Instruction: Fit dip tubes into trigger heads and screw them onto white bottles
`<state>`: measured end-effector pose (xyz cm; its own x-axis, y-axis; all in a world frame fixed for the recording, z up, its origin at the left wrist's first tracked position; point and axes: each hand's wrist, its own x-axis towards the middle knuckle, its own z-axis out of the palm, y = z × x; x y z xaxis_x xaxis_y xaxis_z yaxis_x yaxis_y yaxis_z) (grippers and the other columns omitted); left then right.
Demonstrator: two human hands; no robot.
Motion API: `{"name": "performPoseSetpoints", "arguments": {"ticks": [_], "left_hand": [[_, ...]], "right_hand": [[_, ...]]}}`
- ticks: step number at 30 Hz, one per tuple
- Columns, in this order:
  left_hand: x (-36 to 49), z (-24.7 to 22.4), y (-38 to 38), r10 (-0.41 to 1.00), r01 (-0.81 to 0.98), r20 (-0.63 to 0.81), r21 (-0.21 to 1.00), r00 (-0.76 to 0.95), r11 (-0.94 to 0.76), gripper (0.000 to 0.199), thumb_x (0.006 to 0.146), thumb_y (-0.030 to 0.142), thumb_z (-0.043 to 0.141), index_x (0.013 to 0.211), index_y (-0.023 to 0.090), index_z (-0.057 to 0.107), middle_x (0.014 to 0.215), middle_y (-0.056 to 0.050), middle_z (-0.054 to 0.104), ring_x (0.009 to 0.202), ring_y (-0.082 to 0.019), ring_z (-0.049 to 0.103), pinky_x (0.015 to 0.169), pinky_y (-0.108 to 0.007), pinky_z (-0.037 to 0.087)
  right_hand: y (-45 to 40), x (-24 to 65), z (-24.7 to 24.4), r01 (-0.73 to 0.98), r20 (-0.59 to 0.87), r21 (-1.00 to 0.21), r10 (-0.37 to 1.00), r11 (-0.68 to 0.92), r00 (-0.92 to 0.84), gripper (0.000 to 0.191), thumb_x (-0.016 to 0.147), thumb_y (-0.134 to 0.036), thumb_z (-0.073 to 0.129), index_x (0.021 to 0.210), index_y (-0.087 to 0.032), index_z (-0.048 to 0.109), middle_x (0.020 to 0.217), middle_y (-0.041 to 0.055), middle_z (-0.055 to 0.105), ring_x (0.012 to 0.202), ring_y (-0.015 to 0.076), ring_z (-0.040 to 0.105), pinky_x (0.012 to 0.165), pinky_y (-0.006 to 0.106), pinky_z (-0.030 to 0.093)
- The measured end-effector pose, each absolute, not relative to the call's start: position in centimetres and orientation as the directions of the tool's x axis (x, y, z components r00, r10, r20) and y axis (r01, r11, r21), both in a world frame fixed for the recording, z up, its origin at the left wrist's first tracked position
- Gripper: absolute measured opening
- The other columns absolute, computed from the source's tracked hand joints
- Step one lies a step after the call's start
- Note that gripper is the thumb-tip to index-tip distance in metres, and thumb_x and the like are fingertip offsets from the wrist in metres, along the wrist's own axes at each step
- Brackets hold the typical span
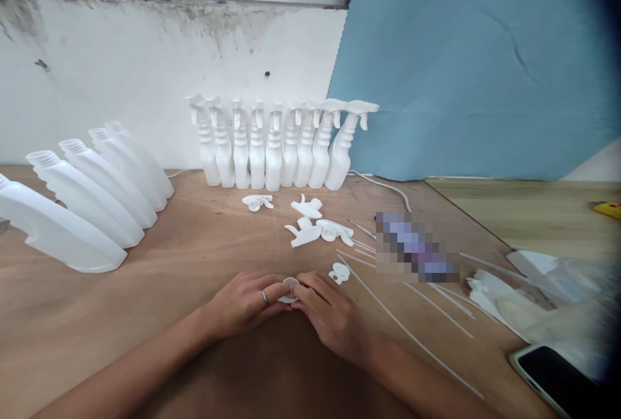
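Note:
Close to the table's front edge, my left hand (pixel 257 299), with a ring on one finger, and my right hand (pixel 330 312) meet around a white round plastic sprayer part (pixel 290 290). Fingers of both hands are closed on it, and they hide most of its shape. Just right of them lie small white discs (pixel 339 273). Beyond are several loose white trigger spray heads, among them one on its side (pixel 334 231) and another farther back (pixel 257 202). Thin white dip tubes (pixel 407 328) lie spread to the right of my right hand.
Several white spray bottles (pixel 273 160) with heads on stand in a row by the wall. Headless white bottles (pixel 82 205) stand at left. On the right are a pixelated object (pixel 417 247), a thin pointed tool (pixel 363 230), plastic bags (pixel 514 309), a phone (pixel 557 377) and a cable (pixel 388 185).

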<state>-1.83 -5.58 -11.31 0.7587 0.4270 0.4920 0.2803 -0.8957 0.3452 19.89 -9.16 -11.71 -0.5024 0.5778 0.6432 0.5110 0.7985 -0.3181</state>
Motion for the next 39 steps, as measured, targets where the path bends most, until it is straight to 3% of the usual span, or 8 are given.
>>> {"name": "performPoseSetpoints", "arguments": {"ticks": [4, 8, 14, 19, 23, 30, 36, 39], "left_hand": [[-1.9, -11.4, -5.6, 0.418, 0.277, 0.497, 0.334, 0.761, -0.901, 0.022, 0.103, 0.029, 0.046, 0.124, 0.02, 0.049, 0.107, -0.009, 0.068, 0.094, -0.019, 0.068, 0.079, -0.027, 0.055], [-2.1, -11.9, -5.6, 0.494, 0.372, 0.473, 0.331, 0.73, -0.867, 0.016, 0.103, 0.031, 0.044, 0.115, 0.022, 0.048, 0.098, -0.006, 0.068, 0.085, -0.019, 0.067, 0.072, -0.027, 0.053], [-2.0, -12.0, -5.6, 0.603, 0.466, 0.453, 0.386, 0.657, -0.796, 0.019, 0.102, 0.036, 0.043, 0.117, 0.024, 0.043, 0.101, -0.005, 0.066, 0.083, -0.019, 0.066, 0.072, -0.028, 0.051], [-1.9, -11.5, -5.5, 0.59, 0.443, 0.406, 0.403, 0.697, -0.801, 0.022, 0.096, 0.023, 0.049, 0.118, 0.024, 0.044, 0.102, -0.003, 0.064, 0.086, -0.019, 0.064, 0.073, -0.027, 0.05], [-1.9, -11.5, -5.4, 0.597, 0.428, 0.397, 0.438, 0.697, -0.79, 0.024, 0.091, 0.017, 0.049, 0.114, 0.023, 0.046, 0.099, -0.004, 0.063, 0.084, -0.018, 0.061, 0.071, -0.026, 0.048], [-2.0, -11.9, -5.5, 0.635, 0.438, 0.376, 0.489, 0.675, -0.755, 0.027, 0.089, 0.018, 0.051, 0.115, 0.024, 0.046, 0.103, -0.003, 0.063, 0.085, -0.018, 0.062, 0.072, -0.026, 0.048], [-1.9, -11.5, -5.6, 0.718, 0.469, 0.299, 0.59, 0.629, -0.657, 0.042, 0.089, 0.021, 0.058, 0.127, 0.026, 0.043, 0.101, -0.001, 0.065, 0.079, -0.016, 0.064, 0.071, -0.025, 0.048], [-1.7, -11.3, -5.5, 0.752, 0.43, 0.234, 0.7, 0.616, -0.57, 0.041, 0.088, 0.02, 0.061, 0.126, 0.028, 0.049, 0.11, 0.001, 0.065, 0.09, -0.016, 0.063, 0.079, -0.025, 0.047]], "right_hand": [[-9.2, 20.1, -11.6, 0.488, 0.624, -0.393, 0.616, 0.779, -0.48, 0.025, 0.096, -0.013, 0.048, 0.119, -0.02, 0.056, 0.105, 0.0097, 0.063, 0.091, 0.0231, 0.061, 0.079, 0.037, 0.053], [-8.9, 21.4, -10.9, 0.534, 0.634, -0.382, 0.634, 0.754, -0.442, 0.038, 0.093, -0.013, 0.047, 0.131, -0.019, 0.049, 0.117, 0.0132, 0.062, 0.105, 0.0265, 0.06, 0.088, 0.042, 0.05], [-6.7, 25.1, -10.4, 0.876, 0.574, -0.147, 0.761, 0.459, -0.302, 0.028, 0.091, -0.009, 0.04, 0.113, -0.016, 0.056, 0.094, 0.0123, 0.07, 0.084, 0.0292, 0.065, 0.078, 0.043, 0.047], [-5.7, 26.4, -10.9, 0.938, 0.451, -0.167, 0.869, 0.305, -0.203, 0.026, 0.082, -0.007, 0.046, 0.103, -0.013, 0.061, 0.08, 0.0127, 0.069, 0.07, 0.0316, 0.064, 0.062, 0.038, 0.043], [-5.6, 26.4, -11.3, 0.905, 0.391, -0.271, 0.897, 0.328, -0.208, 0.029, 0.085, -0.009, 0.044, 0.109, -0.014, 0.061, 0.093, 0.0131, 0.07, 0.083, 0.0312, 0.065, 0.071, 0.039, 0.046], [-5.2, 26.8, -11.1, 0.719, 0.362, -0.604, 0.922, 0.343, -0.135, 0.017, 0.09, -0.024, 0.049, 0.098, -0.02, 0.064, 0.087, 0.0072, 0.067, 0.078, 0.0251, 0.061, 0.071, 0.035, 0.046], [-5.1, 27.1, -8.9, 0.316, 0.219, -0.925, 0.976, 0.209, -0.005, 0.023, 0.091, -0.041, 0.057, 0.093, -0.02, 0.067, 0.064, -0.0002, 0.052, 0.052, 0.0151, 0.046, 0.049, 0.027, 0.036], [-5.3, 26.8, -8.3, 0.07, 0.156, -0.985, 0.988, 0.157, -0.017, 0.024, 0.086, -0.044, 0.064, 0.093, -0.023, 0.068, 0.073, 0.0013, 0.055, 0.056, 0.0133, 0.046, 0.05, 0.026, 0.038]]}}
